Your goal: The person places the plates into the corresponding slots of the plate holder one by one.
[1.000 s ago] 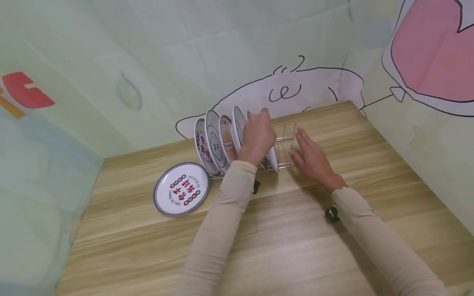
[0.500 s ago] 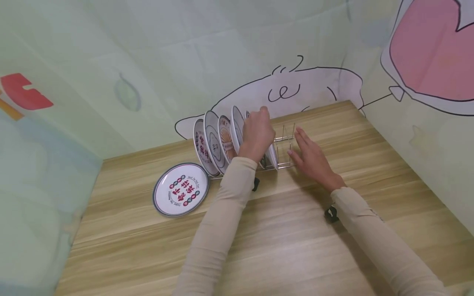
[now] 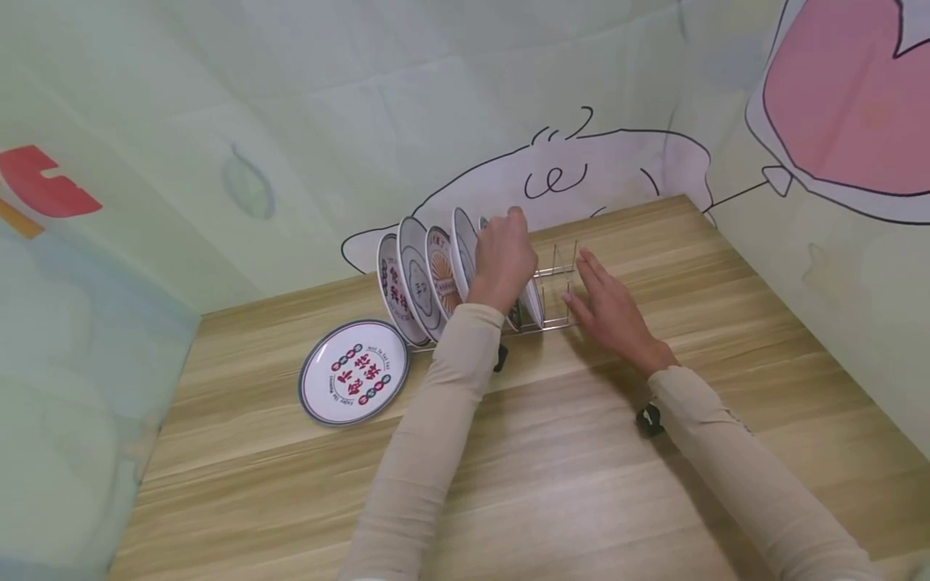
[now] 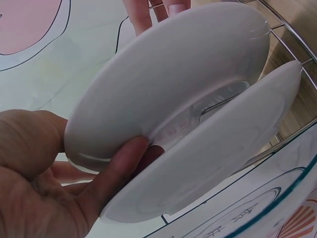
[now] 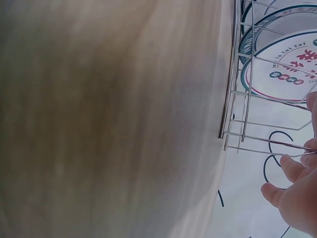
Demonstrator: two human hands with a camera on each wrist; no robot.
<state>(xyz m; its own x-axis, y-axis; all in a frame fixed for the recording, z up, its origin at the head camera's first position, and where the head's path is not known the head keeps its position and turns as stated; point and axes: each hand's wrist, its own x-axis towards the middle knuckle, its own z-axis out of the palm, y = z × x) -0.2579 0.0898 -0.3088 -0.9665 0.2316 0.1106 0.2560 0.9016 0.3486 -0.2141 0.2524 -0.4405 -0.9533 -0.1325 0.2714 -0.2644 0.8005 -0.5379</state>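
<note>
My left hand (image 3: pixel 504 262) is over the right part of a wire plate rack (image 3: pixel 557 324). In the left wrist view, it pinches the rim of a white plate (image 4: pixel 173 84) standing on edge, the thumb and fingers on opposite faces. Another white plate (image 4: pixel 223 148) stands close beside it, with a fingertip in the gap. My right hand (image 3: pixel 613 311) lies along the rack's right end, fingers straight and fingertips at the end wires. The right wrist view shows those fingers beside the wires, near a plate with red characters (image 5: pixel 285 74).
Several upright plates fill the rack's left part, among them one with an orange pattern (image 3: pixel 441 270). A blue-rimmed plate (image 3: pixel 353 373) lies flat left of the rack on the wooden table (image 3: pixel 552 452). A printed cloth wall (image 3: pixel 465 97) rises behind.
The near lower edge of the plate in my left hand has shifted slightly back, away from me. Both hands stay almost in place.
</note>
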